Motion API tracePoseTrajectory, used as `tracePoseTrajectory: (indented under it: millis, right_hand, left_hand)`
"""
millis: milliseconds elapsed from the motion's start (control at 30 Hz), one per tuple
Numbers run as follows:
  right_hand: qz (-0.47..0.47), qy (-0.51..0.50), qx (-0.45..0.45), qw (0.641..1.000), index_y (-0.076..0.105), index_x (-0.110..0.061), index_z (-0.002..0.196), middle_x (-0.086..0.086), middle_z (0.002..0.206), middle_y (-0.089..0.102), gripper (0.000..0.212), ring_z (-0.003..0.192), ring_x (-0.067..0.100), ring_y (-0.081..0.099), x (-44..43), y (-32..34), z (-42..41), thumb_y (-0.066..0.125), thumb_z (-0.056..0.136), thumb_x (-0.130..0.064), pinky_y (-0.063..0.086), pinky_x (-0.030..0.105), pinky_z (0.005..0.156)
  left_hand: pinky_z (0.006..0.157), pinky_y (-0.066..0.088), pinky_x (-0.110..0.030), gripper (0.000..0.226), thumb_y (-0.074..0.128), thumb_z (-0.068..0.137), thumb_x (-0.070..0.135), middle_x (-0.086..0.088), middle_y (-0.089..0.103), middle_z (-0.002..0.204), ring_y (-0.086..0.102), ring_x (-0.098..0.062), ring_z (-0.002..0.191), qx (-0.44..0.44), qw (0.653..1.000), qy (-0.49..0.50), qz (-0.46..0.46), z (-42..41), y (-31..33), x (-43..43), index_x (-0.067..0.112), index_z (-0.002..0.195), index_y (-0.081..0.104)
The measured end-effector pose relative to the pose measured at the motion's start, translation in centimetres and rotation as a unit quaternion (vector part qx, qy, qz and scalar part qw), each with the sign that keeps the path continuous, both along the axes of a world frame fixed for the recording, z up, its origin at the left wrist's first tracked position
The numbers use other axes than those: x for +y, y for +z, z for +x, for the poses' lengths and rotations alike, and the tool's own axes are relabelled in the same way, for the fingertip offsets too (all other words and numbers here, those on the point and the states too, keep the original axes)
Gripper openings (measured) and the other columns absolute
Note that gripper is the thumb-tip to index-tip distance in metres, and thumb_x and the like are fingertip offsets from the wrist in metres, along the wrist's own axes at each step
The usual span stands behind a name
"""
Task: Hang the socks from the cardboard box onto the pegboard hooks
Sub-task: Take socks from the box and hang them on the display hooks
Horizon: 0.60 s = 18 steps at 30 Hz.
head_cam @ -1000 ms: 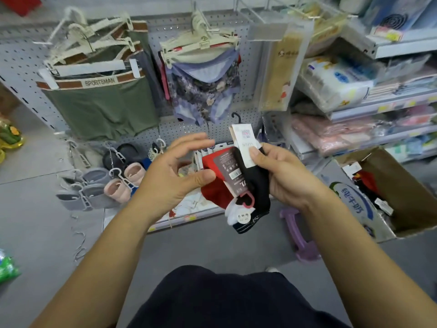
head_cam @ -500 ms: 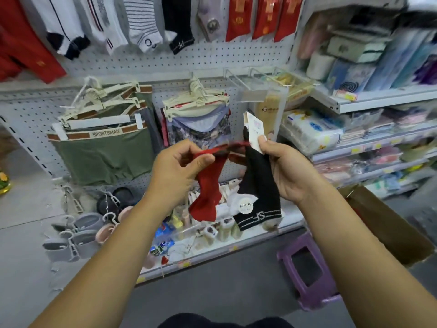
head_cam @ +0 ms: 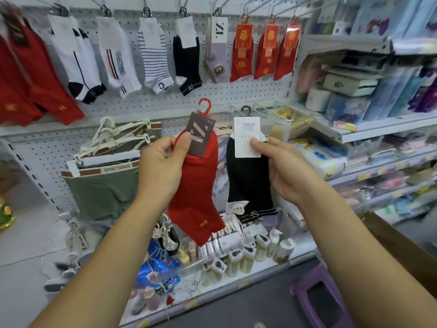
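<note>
Up comes the view and apart come the socks. A moment ago both hung bunched between the hands; now each hand has its own. The pegboard point(head_cam: 236, 95) fills the space above and beyond both grips, its top row of hooks already loaded with hung socks point(head_cam: 153, 55). The cardboard box point(head_cam: 397, 242) sits low, off to the right of the right grip point(head_cam: 283, 169). The red sock point(head_cam: 196, 185) dangles from the left grip point(head_cam: 163, 166), thumb and fingers pinching it at the cuff beside the dark card label point(head_cam: 200, 133). The black sock point(head_cam: 248, 181) hangs just to its right from the right grip, thumb pressed on the white label point(head_cam: 247, 137), fingers curled behind. Both look feather-light and floppy — nothing stiff below the card, so they'll likely swing. The best hold, I'd say, is up at the stiff label — that leaves the little red hanger hook point(head_cam: 205, 106) above the left grip free to catch a peg.
</note>
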State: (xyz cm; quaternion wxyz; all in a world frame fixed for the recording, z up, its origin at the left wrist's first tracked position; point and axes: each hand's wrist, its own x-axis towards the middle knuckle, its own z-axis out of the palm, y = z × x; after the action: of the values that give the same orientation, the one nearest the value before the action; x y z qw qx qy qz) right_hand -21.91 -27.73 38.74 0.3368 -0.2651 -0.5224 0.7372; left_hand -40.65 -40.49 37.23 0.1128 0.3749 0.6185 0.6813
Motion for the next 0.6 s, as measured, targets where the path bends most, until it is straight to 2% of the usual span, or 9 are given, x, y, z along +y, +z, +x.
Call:
tracePoseTrajectory:
  millis: [100,167,233,300,367,400,467,533,600]
  right_hand:
    - [0.023,-0.019,-0.004,1.000,0.063,-0.002,0.115,0.013,0.102,0.077,0.025,0.092,0.025,0.075,1.6,1.2,-1.5,0.064,0.097,-0.020,0.061,0.035,0.074]
    - [0.032,-0.016,-0.001,0.999,0.059,0.002,0.123,0.015,0.106,0.076,0.036,0.095,0.027,0.075,2.7,2.0,-2.8,0.065,0.097,-0.021,0.062,0.037,0.075]
    - [0.038,-0.010,0.005,0.999,0.060,0.001,0.124,0.015,0.107,0.076,0.035,0.096,0.028,0.075,4.0,2.9,-4.4,0.065,0.097,-0.021,0.063,0.038,0.078]
    - [0.037,0.004,0.018,0.999,0.063,-0.003,0.121,0.014,0.106,0.077,0.029,0.095,0.027,0.075,5.2,3.5,-6.3,0.064,0.098,-0.020,0.063,0.038,0.079]
    - [0.037,0.028,0.029,0.999,0.064,-0.005,0.119,0.014,0.105,0.077,0.026,0.098,0.028,0.075,6.5,4.0,-8.5,0.064,0.097,-0.020,0.062,0.040,0.082]
    - [0.039,0.042,0.031,0.998,0.064,-0.005,0.119,0.015,0.105,0.077,0.027,0.099,0.029,0.075,7.2,4.2,-9.8,0.065,0.097,-0.020,0.061,0.042,0.084]
    - [0.043,0.074,0.032,0.996,0.063,-0.003,0.120,0.016,0.106,0.076,0.029,0.100,0.030,0.074,8.4,4.4,-12.2,0.065,0.097,-0.021,0.060,0.045,0.088]
    - [0.038,0.117,0.032,0.992,0.063,-0.003,0.121,0.017,0.108,0.076,0.030,0.100,0.030,0.074,9.3,4.6,-14.7,0.064,0.098,-0.022,0.060,0.045,0.087]
    - [0.031,0.162,0.028,0.986,0.064,-0.003,0.120,0.018,0.106,0.076,0.028,0.098,0.031,0.075,9.8,4.7,-17.2,0.063,0.098,-0.021,0.061,0.042,0.081]
  left_hand:
    - [0.074,0.058,-0.047,0.032,0.062,0.098,0.039,-0.009,0.078,0.084,0.069,-0.017,0.074,0.023,0.999,0.024,0.000,-1.1,1.6,1.6,0.010,0.090,0.075]
    - [0.067,0.055,-0.046,0.041,0.060,0.099,0.044,-0.022,0.074,0.085,0.061,-0.019,0.070,0.046,0.998,0.054,0.001,-2.2,2.4,2.9,0.006,0.089,0.072]
    - [0.069,0.053,-0.049,0.055,0.056,0.096,0.057,-0.031,0.068,0.089,0.056,-0.021,0.069,0.065,0.994,0.084,0.000,-3.5,3.1,4.1,0.004,0.088,0.069]
    - [0.069,0.054,-0.050,0.061,0.054,0.092,0.065,-0.032,0.067,0.089,0.055,-0.023,0.068,0.062,0.993,0.100,0.006,-4.9,3.6,5.1,0.006,0.087,0.068]
    - [0.065,0.049,-0.045,0.060,0.054,0.092,0.066,-0.028,0.065,0.080,0.051,-0.022,0.068,0.034,0.993,0.114,0.019,-6.1,4.1,5.9,0.007,0.087,0.067]
    - [0.063,0.045,-0.042,0.058,0.055,0.094,0.064,-0.020,0.063,0.076,0.049,-0.021,0.067,0.019,0.992,0.125,0.021,-6.8,4.2,6.3,0.007,0.087,0.067]
    - [0.070,0.048,-0.039,0.050,0.056,0.095,0.059,-0.008,0.068,0.081,0.057,-0.023,0.069,-0.011,0.987,0.153,0.036,-8.1,4.0,6.8,0.012,0.089,0.071]
    - [0.083,0.056,-0.049,0.046,0.059,0.091,0.063,-0.006,0.076,0.092,0.067,-0.025,0.081,-0.029,0.980,0.190,0.051,-9.4,3.8,6.7,0.020,0.092,0.076]
    - [0.079,0.055,-0.053,0.049,0.058,0.085,0.070,-0.009,0.068,0.085,0.057,-0.022,0.075,-0.039,0.973,0.221,0.050,-10.8,3.3,6.1,0.023,0.086,0.075]
